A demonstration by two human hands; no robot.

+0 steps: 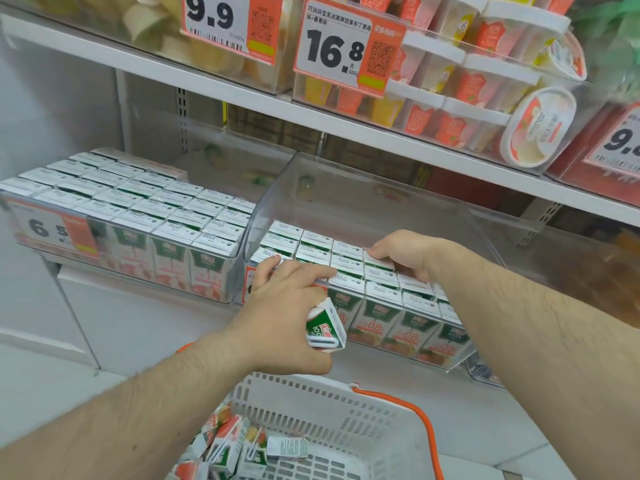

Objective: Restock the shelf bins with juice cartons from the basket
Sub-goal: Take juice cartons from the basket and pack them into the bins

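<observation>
The left hand [287, 306] curls its fingers round a small green-and-white juice carton [325, 327] at the front edge of the clear bin [346, 188]. The right hand [401, 252] rests on the packed cartons [346, 261] inside, fingers bent and close together. More cartons lie loose in the white basket [332, 410].

Bright, even, diffuse store light, with soft faint shadows under the shelf [346, 129] only. Mild whitish glare on the clear bin [346, 188] walls. Strong wide-angle bending of straight lines toward the edges. Slight softness throughout, with motion smear at the far right and blurred price tags [332, 46]
</observation>
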